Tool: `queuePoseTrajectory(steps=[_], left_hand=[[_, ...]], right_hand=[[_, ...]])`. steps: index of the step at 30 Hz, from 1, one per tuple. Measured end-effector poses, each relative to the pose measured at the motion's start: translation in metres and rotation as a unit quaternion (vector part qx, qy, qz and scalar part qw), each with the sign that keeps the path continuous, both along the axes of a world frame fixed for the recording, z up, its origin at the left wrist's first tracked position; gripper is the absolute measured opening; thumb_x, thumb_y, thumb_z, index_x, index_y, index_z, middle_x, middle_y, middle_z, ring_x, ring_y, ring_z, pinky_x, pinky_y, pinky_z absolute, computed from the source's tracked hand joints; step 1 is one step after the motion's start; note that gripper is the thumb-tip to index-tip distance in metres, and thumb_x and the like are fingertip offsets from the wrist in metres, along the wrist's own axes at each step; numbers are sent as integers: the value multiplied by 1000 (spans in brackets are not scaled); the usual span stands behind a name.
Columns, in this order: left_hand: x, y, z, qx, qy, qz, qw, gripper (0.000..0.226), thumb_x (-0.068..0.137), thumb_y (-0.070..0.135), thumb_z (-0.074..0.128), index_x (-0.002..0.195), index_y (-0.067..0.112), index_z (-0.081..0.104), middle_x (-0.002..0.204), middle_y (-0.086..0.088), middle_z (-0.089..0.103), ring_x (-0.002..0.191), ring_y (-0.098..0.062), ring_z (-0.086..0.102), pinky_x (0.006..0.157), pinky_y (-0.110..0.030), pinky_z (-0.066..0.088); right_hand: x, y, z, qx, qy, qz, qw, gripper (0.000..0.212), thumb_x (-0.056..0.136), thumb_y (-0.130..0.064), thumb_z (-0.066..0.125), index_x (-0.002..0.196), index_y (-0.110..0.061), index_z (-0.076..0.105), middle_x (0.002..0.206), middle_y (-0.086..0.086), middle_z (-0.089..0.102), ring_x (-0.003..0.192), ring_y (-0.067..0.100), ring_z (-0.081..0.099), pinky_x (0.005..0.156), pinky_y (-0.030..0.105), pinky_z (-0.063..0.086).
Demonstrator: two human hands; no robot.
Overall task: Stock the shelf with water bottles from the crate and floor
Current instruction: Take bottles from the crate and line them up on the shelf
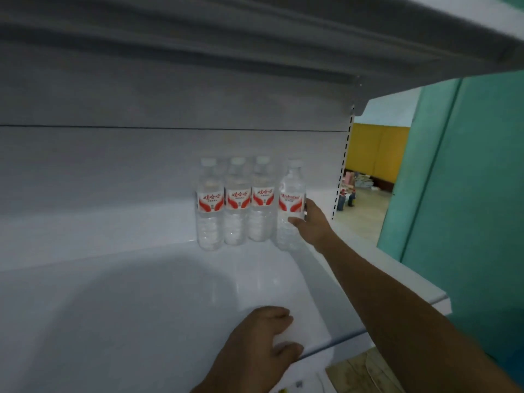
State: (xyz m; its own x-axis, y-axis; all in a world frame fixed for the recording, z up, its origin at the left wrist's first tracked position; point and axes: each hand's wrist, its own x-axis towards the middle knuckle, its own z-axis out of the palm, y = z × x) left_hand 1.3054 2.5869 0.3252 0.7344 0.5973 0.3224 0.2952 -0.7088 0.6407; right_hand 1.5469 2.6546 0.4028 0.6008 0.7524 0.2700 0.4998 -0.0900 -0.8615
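Three clear water bottles [235, 202] with red-and-white labels stand in a row at the back of the white shelf [113, 293]. A fourth water bottle [290, 205] stands upright just right of them, and my right hand [310, 222] is wrapped around its lower right side, arm stretched in from the lower right. My left hand [263, 344] rests flat on the shelf near its front edge, fingers apart, holding nothing. The crate is out of view.
An upper shelf [283, 46] hangs low overhead. A slotted upright [344, 163] marks the shelf's right end. Beyond it are a teal panel [467, 194], a yellow wall and small items on the floor [350, 191]. A cardboard corner [363, 373] shows below the shelf front.
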Motion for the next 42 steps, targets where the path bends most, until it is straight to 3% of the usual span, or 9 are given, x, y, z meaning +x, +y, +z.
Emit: queuePoseTrajectory(steps=[7,13,23,27,31,35,37,40,42], left_hand=[[-3,3,-4,60,10,-11,998,71,65,74,45,124,36,61,128,37,43,124,20,29,103,1,16],[-1,3,1,57,57,-6,997,79,59,79,32,127,46,54,117,52,26,127,23,21,106,0,11],[-2,2,1,31,52,-15,998,78,60,78,37,127,42,56,128,41,38,125,21,29,109,-4,17],[-2,1,0,20,34,-25,999,76,63,75,42,127,37,57,126,40,37,124,18,33,108,-5,20],[-2,-5,8,-22,1,-5,1000,56,75,55,65,124,28,62,128,23,51,119,11,42,108,-10,26],[11,-55,26,21,-7,-24,999,44,90,46,55,130,29,54,132,21,42,123,5,38,102,-4,25],[22,-98,30,-8,-29,-61,998,39,91,40,54,128,27,55,130,20,47,117,2,44,99,-7,31],[30,-167,19,-52,-25,-135,989,39,89,35,55,125,21,59,128,10,56,117,-8,52,101,-25,41],[30,-205,5,-71,-10,-171,983,40,88,32,58,125,18,60,127,5,58,118,-13,53,98,-22,40]], right_hand=[[34,46,3,-9,-18,61,998,41,90,-2,64,129,-7,54,125,5,62,113,20,58,101,34,46],[55,55,1,-4,3,80,997,45,86,1,68,129,-10,60,123,7,66,109,24,64,98,43,52],[50,55,9,-48,-28,57,997,37,87,-11,71,124,-10,64,120,6,67,102,22,64,95,35,52],[40,37,6,-56,13,-6,998,60,83,-21,77,135,-5,52,129,10,61,112,28,61,98,42,51],[16,-46,3,-52,-1,-46,998,61,85,-25,75,138,-10,48,130,6,57,111,22,58,98,34,48],[-9,-174,-9,-154,-179,-63,970,59,88,-27,70,140,-13,46,139,5,51,122,21,51,105,30,39],[-29,-244,-18,-170,-187,-106,962,59,88,-25,71,140,-12,47,141,6,49,126,24,49,107,32,37],[-61,-345,-33,-184,-172,-194,948,56,85,-20,73,135,-7,51,134,12,53,123,27,51,101,29,37],[-82,-407,-46,-208,-169,-252,930,53,85,-21,72,133,-7,53,131,12,55,122,27,52,100,30,37]])
